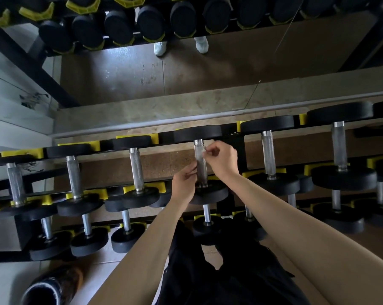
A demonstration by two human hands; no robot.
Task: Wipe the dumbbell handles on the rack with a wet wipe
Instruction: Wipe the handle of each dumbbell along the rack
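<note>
Nearest me were the person's dark clothes (230,271), and both bare forearms reached up and away from them toward the rack (241,150). Beneath the arms a lower tier of small dumbbells (127,237) sat in a row, black heads toward me and short bright bars behind them.

On the tier above, the left hand (184,183) was at the near end of one dumbbell (212,193), close to its front head. Its fingers were bunched together against the left side of the handle (200,160) and seemed to pinch the lower edge of the wipe (202,151). The right hand (222,159) was a little farther along the same bar, on its right side. Its fingers were curled, and thumb and fingertips nipped a small white fold of the wipe against the metal near the far head. The wipe lay on that handle between the two hands. It was thin and pale, and I could not tell how far round the bar it went.

To either side stood other dumbbells, their rough grey handles bare: one to the left (136,170), one to the right (268,155). Each head rested in a yellow cradle (162,187).

Behind the rack ran a mirror (111,73). It showed brown floor, round black dumbbell ends in yellow cradles, and a pair of pale shoes (159,48) pointing back at us.
</note>
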